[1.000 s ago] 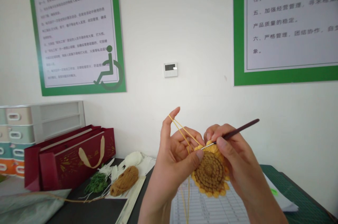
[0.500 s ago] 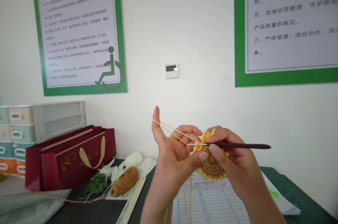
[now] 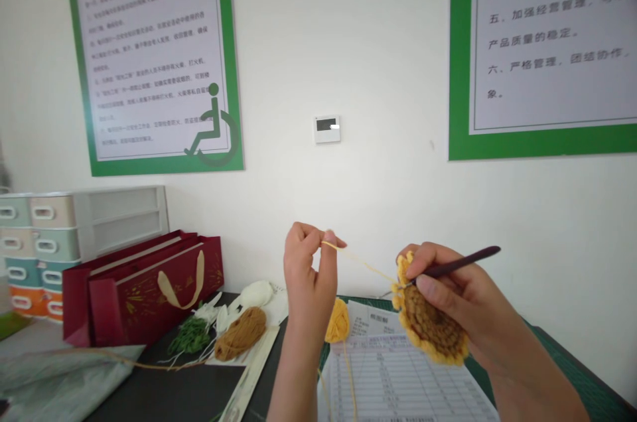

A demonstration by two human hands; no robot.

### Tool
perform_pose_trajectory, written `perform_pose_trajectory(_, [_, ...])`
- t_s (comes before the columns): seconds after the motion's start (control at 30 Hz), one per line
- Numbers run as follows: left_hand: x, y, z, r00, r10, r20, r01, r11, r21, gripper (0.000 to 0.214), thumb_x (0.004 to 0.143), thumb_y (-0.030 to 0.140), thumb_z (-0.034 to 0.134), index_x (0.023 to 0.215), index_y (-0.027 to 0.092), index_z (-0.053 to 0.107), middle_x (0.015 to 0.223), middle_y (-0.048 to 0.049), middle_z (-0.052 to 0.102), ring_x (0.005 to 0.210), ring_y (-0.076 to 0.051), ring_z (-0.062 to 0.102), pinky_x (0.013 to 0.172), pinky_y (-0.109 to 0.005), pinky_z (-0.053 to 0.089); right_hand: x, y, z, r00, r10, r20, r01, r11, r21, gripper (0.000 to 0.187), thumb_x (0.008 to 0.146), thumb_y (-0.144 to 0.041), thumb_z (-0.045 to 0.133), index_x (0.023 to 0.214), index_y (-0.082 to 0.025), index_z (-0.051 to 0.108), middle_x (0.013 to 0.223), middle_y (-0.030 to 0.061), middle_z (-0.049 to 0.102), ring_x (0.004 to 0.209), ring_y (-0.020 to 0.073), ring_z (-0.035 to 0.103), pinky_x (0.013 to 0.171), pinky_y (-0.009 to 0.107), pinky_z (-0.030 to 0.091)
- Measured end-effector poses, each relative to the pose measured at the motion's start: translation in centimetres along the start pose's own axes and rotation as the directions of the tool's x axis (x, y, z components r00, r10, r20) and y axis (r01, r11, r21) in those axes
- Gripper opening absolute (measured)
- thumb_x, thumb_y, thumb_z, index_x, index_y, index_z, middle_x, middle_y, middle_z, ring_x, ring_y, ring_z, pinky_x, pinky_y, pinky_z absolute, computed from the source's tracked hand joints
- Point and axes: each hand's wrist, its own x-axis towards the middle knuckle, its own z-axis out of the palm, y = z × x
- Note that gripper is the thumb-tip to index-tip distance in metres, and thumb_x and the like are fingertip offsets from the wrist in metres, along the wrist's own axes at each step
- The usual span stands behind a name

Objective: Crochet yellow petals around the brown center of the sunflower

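Note:
My right hand [image 3: 448,282] grips a dark-handled crochet hook [image 3: 462,263] together with a round crochet piece [image 3: 430,322], brown in the middle with a yellow scalloped edge. The hook's thin metal tip pokes out left, by the yellow edge. Off to the left, my left hand [image 3: 311,269] is raised with thumb and fingers pinched on yellow yarn [image 3: 365,265]. That strand runs taut from the pinch across to the edge of the piece. Behind my left wrist lies a yellow yarn ball [image 3: 338,321], partly hidden.
Printed sheets [image 3: 398,369] lie under my hands on a green cutting mat [image 3: 572,369]. To the left are a brown yarn skein [image 3: 241,334], green yarn [image 3: 190,336], white yarn [image 3: 256,294], a ruler [image 3: 249,375], dark red gift bags [image 3: 149,289] and small drawers [image 3: 54,243].
My left hand has let go of the crochet piece, moved left and pinched the yarn. My right hand has shifted right with the piece, and the hook now slants upward.

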Motion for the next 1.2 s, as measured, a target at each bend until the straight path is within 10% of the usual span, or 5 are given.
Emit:
perform_pose_trajectory(0.13, [0.0,0.2,0.5,0.971,-0.127,0.203,0.160,0.974,-0.158,0.056,0.096,0.039,0.047,0.043,0.025,0.040,0.061,0.0001,0.029,0.063,-0.021,0.036,0.061,-0.037,0.040,0.2,0.2,-0.9,1.000,0.022,0.022,-0.021,1.000,-0.010,0.015,0.083,-0.040,0.082,0.083,-0.027,0.075,0.092,0.0024,0.067,0.072,0.0149,0.059,0.060,0.024,0.046])
perform_pose_trajectory(0.33, [-1.1,0.6,1.7,0.935,-0.112,0.338,0.159,0.980,-0.116,0.043,0.084,0.029,0.074,0.127,0.030,0.069,0.084,-0.0023,0.056,0.076,-0.021,0.044,0.075,-0.037,0.040,0.2,0.2,-1.2,0.993,-0.016,0.119,0.019,0.999,-0.028,0.012,0.087,-0.038,0.078,0.087,-0.026,0.075,0.092,0.0033,0.066,0.071,0.0148,0.060,0.058,0.024,0.048])
perform_pose_trajectory(0.6, [-1.3,1.7,1.6,0.909,-0.173,0.379,0.246,0.957,-0.155,0.035,0.087,0.014,0.054,0.052,0.021,0.053,0.070,-0.0017,0.050,0.074,-0.019,0.046,0.074,-0.034,0.036,0.1,-0.4,-1.6,0.983,-0.093,0.158,0.122,0.975,-0.187,0.008,0.091,-0.037,0.075,0.092,-0.029,0.075,0.094,0.0023,0.067,0.085,0.0164,0.063,0.074,0.027,0.050])
perform_pose_trajectory(0.83, [-1.4,0.5,2.1,0.752,-0.361,0.552,0.530,0.828,-0.180,0.019,0.088,0.026,0.076,0.105,0.017,0.079,0.090,-0.0047,0.070,0.086,-0.015,0.062,0.084,-0.029,0.047,0.5,0.3,-2.0,0.980,-0.115,0.165,0.162,0.939,-0.304,0.004,0.095,-0.030,0.071,0.097,-0.027,0.072,0.095,-0.0002,0.068,0.089,0.0146,0.064,0.078,0.026,0.049])
perform_pose_trajectory(1.2, [-1.1,0.0,1.2,0.629,-0.380,0.678,0.577,0.813,-0.080,0.032,0.079,0.019,0.087,0.109,0.019,0.079,0.091,-0.0044,0.072,0.082,-0.015,0.066,0.076,-0.028,0.051,0.5,0.2,-2.2,0.971,-0.077,0.225,0.150,0.934,-0.325,0.006,0.095,-0.030,0.071,0.097,-0.024,0.074,0.094,-0.0001,0.067,0.089,0.0150,0.064,0.079,0.028,0.048])
